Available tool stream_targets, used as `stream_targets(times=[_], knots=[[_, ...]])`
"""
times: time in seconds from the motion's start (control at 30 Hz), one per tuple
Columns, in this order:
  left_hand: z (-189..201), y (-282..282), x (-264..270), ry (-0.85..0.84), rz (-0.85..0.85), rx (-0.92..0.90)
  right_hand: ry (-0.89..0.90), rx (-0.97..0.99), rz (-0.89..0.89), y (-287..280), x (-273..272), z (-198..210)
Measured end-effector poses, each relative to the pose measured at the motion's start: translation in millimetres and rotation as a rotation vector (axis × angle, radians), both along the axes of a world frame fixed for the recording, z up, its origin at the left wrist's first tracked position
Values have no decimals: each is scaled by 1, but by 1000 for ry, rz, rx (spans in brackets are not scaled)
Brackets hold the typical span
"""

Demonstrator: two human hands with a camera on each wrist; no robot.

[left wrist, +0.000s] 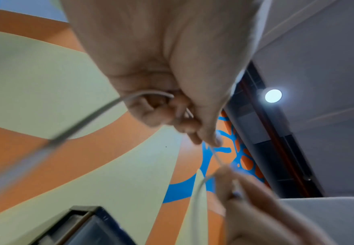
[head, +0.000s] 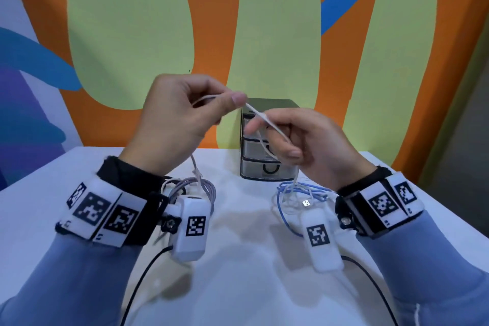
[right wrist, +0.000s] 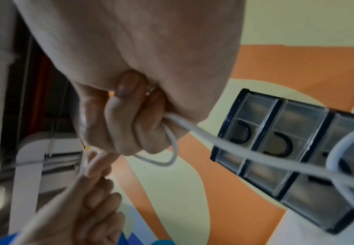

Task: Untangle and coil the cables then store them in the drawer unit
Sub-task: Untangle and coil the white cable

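Mid-untangle on the white cable (head: 267, 121). My left hand (head: 180, 116) pinches it at thumb and forefinger; my right hand (head: 304, 145) is curled round a stretch further along, both raised over the bench (head: 238, 286). Slack drops to a pile mixed with the blue cable (head: 299, 190); a greyish bundle (head: 193, 188) lies under the left wrist. Drawer unit (head: 267, 140) sits behind, all drawers closed. Next, I reckon: draw the white free of the blue before looping, slowly, or the knot may tighten.
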State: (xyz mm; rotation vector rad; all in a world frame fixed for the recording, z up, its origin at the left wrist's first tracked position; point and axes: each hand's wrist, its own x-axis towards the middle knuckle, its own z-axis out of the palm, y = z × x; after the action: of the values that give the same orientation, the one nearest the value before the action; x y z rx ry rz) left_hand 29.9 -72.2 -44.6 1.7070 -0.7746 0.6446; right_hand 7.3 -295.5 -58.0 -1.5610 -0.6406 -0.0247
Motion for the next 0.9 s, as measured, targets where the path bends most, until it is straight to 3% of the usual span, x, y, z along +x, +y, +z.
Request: stream_targets(times=[0.1, 0.17, 0.23, 0.37, 0.47, 0.57, 0.63, 0.77, 0.9], knots=[[-6, -7, 5, -24, 49, -137, 101, 192, 165, 1, -6, 2], [-14, -16, 7, 23, 75, -103, 107, 286, 227, 1, -6, 0], [-23, -28, 8, 110, 65, 41, 107, 377, 243, 3, -5, -2], [-33, -49, -6, 267, -81, 436, 84, 627, 76, 4, 2, -5], [-30, -54, -20, 298, -129, 527, 32, 737, -46, -3, 11, -9], [-16, -45, -31, 258, -170, 446, -49, 476, -290, -5, 18, -11], [-6, -36, -29, 193, -161, 290, -20, 257, -345, -5, 19, -16], [-2, -12, -4, 157, -97, -148, 124, 17, -83, -6, 12, -19], [-14, -5, 17, 118, 65, -247, 205, 130, 250, -3, 0, -14]])
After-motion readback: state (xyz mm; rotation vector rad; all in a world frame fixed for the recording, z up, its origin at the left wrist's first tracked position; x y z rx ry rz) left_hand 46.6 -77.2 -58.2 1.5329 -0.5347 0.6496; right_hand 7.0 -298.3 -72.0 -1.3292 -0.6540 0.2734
